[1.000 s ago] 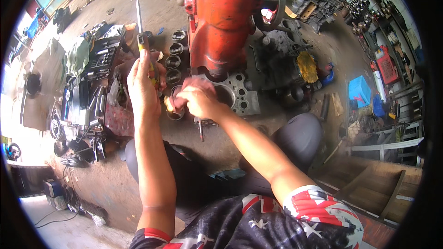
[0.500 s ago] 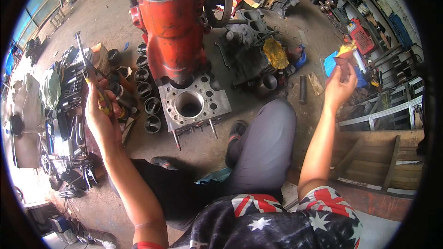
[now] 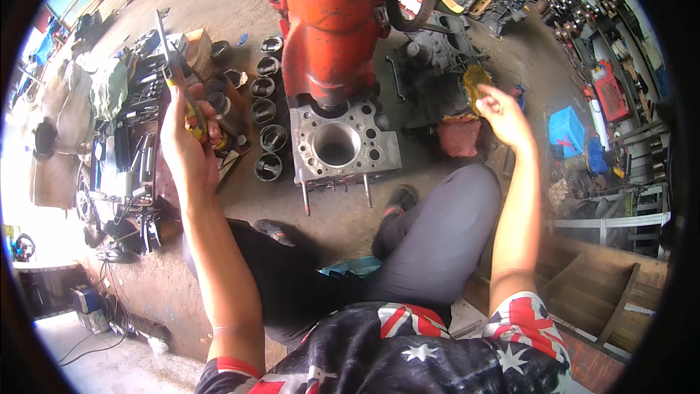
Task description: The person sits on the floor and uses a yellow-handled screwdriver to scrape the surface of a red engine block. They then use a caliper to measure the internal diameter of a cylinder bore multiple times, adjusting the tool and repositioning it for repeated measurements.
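Note:
My left hand [image 3: 191, 135] is closed around a long thin metal tool with a yellow-and-black grip [image 3: 193, 118]; its blade-like end points up and away from me. The tool's exact kind is unclear. My right hand [image 3: 508, 120] is raised on the right, fingers partly stretched and holding nothing. Just left of it is a reddish cloth [image 3: 459, 136] with a yellow edge, apart from the fingers; whether it is in the air or lying on something, I cannot tell. Before me stands an engine block [image 3: 386, 152] with a large round bore, under a red machine head [image 3: 332, 36].
Several pistons [image 3: 271, 137] stand in a row left of the block. Tools [image 3: 131, 168] crowd a low surface at the left. Dark engine parts [image 3: 426, 76], a yellow cloth [image 3: 475, 82], a blue box [image 3: 566, 130] and a wooden frame [image 3: 620, 299] are to the right.
My right hand has let go of the reddish cloth and moved left and down. The left hand keeps hold of its tool. The view has shifted, so the block appears farther right.

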Tool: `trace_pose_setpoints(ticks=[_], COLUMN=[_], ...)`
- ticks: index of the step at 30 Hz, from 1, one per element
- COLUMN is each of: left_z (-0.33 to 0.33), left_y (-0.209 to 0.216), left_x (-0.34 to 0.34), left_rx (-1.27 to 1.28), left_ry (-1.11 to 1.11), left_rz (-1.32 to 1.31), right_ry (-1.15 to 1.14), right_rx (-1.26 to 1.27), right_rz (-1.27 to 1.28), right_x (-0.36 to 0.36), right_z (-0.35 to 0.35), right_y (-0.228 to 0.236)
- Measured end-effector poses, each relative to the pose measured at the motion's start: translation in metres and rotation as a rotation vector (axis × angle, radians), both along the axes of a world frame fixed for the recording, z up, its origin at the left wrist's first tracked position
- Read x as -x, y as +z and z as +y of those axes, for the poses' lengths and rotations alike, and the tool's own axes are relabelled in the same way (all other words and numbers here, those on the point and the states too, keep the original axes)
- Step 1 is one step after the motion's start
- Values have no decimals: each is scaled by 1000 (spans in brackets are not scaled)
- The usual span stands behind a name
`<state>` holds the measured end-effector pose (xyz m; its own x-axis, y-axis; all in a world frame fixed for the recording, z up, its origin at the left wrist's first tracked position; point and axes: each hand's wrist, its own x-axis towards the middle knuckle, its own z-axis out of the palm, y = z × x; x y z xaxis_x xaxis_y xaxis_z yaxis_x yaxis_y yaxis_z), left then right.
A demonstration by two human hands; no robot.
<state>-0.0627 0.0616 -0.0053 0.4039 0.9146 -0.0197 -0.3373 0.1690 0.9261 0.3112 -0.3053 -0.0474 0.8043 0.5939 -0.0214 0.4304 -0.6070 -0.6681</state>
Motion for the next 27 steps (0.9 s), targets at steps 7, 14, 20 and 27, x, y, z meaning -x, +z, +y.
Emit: trace_pose_setpoints(ticks=[7, 14, 20, 27], left_z=[1, 2, 1, 0], left_y=[-1, -1, -2, -4], left_x=[-1, 1, -2, -4], left_rx=[-44, -65, -73, -80], left_ry=[22, 39, 35, -1], left_rz=[8, 48, 49, 42], right_ry=[512, 585, 536, 528], right_rx=[279, 640, 733, 718], right_rz=[-251, -227, -208, -209], right_x=[98, 144, 137, 136], right_z=[123, 158, 169, 176], right_y=[10, -40, -47, -56])
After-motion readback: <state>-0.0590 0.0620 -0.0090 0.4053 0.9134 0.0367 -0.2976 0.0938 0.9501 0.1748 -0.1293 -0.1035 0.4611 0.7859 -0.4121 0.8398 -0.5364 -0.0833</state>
